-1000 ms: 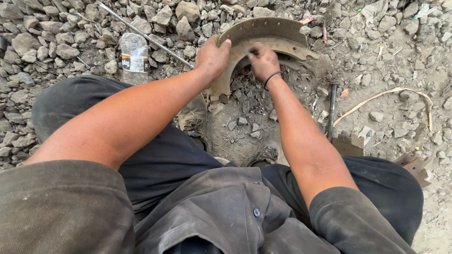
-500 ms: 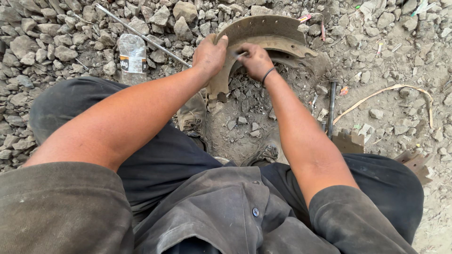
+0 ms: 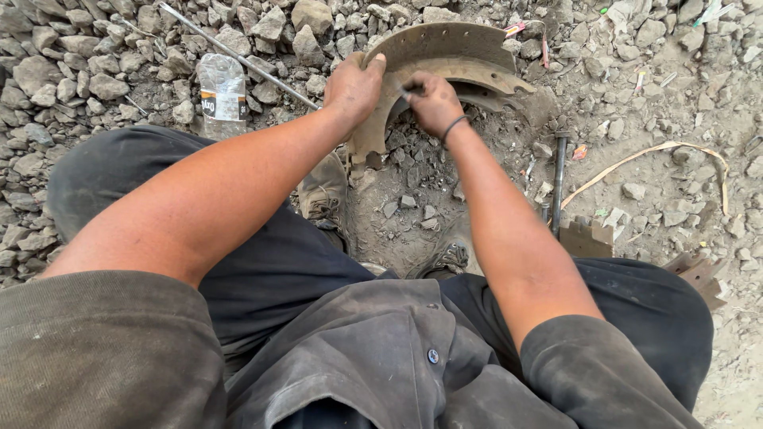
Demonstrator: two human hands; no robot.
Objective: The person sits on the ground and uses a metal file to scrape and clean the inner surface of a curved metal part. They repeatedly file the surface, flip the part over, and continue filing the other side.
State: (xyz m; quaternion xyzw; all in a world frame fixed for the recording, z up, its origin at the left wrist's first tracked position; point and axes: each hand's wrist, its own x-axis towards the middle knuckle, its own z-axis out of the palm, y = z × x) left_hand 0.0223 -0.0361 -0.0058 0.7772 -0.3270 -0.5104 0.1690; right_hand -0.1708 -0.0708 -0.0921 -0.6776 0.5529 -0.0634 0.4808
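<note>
1. Ground (image 3: 683, 103) of packed dirt and loose grey stones, rough and uneven all over, heaped thicker toward the far left; poor footing for anything set down, likely to rock or tip.
2. Little free room: legs folded in dark trousers near the camera, worn shoes (image 3: 326, 191) planted just short of the work, debris on every side.
3. Curved brake shoe (image 3: 457, 52), rusty brown metal, standing on edge at the far centre, its lower left end dug into the dirt. Judged heavy and fully stiff; lined outer face dusty and gritty, so not slippery, though edges look rough. Best taken at the arc's end or along the inner web, where fingers can hook round.
4. Left hand (image 3: 354, 83) clasped over the left end of the arc, steadying it upright.
5. Right hand (image 3: 433, 99), dark band at the wrist, closed inside the curve on a small item pressed to the web; too hidden to identify.
6. Thin metal rod (image 3: 238, 56) slanting across the far-left stones.
7. Crumpled clear plastic bottle (image 3: 221, 91) just left of the forearm.
8. Short dark bar (image 3: 559, 179) and a pale strap (image 3: 660, 151) lying to the right, well apart from the shoe.
</note>
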